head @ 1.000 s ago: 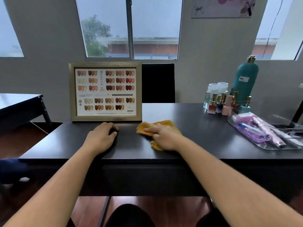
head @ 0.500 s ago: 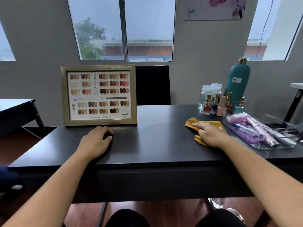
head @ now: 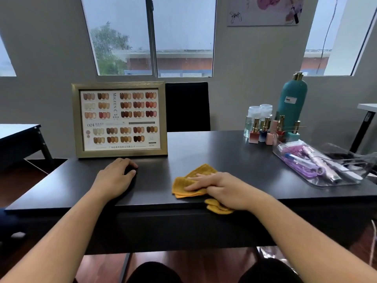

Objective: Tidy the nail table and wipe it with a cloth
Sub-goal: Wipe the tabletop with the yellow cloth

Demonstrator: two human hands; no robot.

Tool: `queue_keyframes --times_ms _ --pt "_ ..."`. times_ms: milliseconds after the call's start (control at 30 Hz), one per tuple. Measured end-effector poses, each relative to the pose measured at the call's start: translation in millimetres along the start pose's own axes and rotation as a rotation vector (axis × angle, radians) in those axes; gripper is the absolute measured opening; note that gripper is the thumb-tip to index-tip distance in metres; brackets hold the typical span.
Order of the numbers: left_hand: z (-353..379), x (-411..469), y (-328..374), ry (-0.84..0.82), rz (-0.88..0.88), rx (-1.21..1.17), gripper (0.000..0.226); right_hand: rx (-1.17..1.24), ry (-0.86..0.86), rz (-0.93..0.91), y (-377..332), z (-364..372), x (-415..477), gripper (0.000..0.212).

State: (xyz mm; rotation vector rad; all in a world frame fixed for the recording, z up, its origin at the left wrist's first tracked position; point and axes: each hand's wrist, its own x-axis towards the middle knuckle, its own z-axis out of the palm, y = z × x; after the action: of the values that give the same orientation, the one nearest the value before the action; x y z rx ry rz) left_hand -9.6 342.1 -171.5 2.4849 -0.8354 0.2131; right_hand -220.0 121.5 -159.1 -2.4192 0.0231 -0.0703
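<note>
Cloth point(head: 184, 183) sits under right hand point(head: 222, 187), grip flat, apart; left hand point(head: 114, 177) rests relaxed.

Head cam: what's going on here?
A person is wiping the dark nail table with an orange cloth. The right hand presses flat on the cloth near the front edge, where a corner hangs over. The left hand rests on the table before the framed colour chart. Polish bottles, a teal bottle and a clear tray of tools stand at the right.

Cloth point(head: 183, 185) middle under right hand point(head: 222, 188); wall poster point(head: 265, 11) partly beyond the top edge.
</note>
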Motion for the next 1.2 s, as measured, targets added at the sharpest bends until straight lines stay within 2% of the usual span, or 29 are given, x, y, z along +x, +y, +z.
queue_keyframes --times_ms 100,233,333,400,467,567,667,800,1000,1100,1200 --pt "1 0 0 0.005 0.006 -0.002 0.019 -0.029 0.109 0.096 29 -33 -29 0.061" --pt "1 0 0 0.007 0.009 0.019 0.020 -0.091 0.280 0.328 73 -73 -15 0.049" --pt "1 1 1 0.008 0.000 0.023 0.020 -0.141 0.376 0.454 75 -72 18 0.046" --pt "1 0 0 0.008 0.001 0.028 0.020 -0.119 0.360 0.445 58 -56 41 0.047" --pt "1 0 1 0.005 0.004 0.030 0.020 -0.117 0.295 0.349 30 -30 58 0.046" --pt "0 1 0 -0.005 0.005 0.003 0.020 -0.137 0.122 0.149 -14 11 64 0.044" --pt "-3 -1 -6 -0.036 0.031 -0.042 0.019 -0.024 -0.027 0.063 -32 20 45 0.046" --pt "-22 -7 -42 -0.057 -0.007 0.016 0.021 0.086 0.107 0.118 -25 0 23 0.045" --pt "-58 -18 -107 0.009 -0.201 0.080 0.021 -0.161 0.359 0.342 -33 23 60 0.043" --pt "-69 -22 -126 0.033 -0.244 0.066 0.022 -0.277 0.350 0.386 -52 47 85 0.045" --pt "-69 -23 -131 0.080 -0.233 0.031 0.022 -0.290 0.314 0.361 -78 71 107 0.043"
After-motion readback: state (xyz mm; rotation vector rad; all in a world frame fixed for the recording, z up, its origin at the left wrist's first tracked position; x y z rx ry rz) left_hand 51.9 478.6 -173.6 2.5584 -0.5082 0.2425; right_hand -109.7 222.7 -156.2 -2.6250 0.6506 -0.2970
